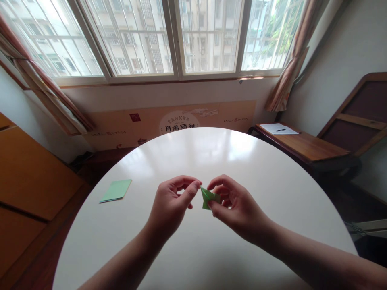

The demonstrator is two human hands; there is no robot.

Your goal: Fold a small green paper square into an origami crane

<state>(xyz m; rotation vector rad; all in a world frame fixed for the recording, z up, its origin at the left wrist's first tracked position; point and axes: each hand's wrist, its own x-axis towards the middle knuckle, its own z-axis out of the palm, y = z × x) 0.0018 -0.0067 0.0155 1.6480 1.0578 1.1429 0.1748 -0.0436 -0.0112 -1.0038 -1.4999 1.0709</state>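
A small piece of folded green paper is held up between my two hands, above the middle of the white round table. My right hand grips its right side, thumb in front and fingers behind. At its upper left tip, my left hand pinches with thumb and index finger. The paper comes to a point at that tip and shows slanting folds. Its back is hidden, and part of its right side is covered by the right fingers.
On the table's left side lies a stack of square paper, light green on top. A wooden side table with a white sheet and a dark pen-like object stands at the right. Behind are a printed cardboard panel and a barred window.
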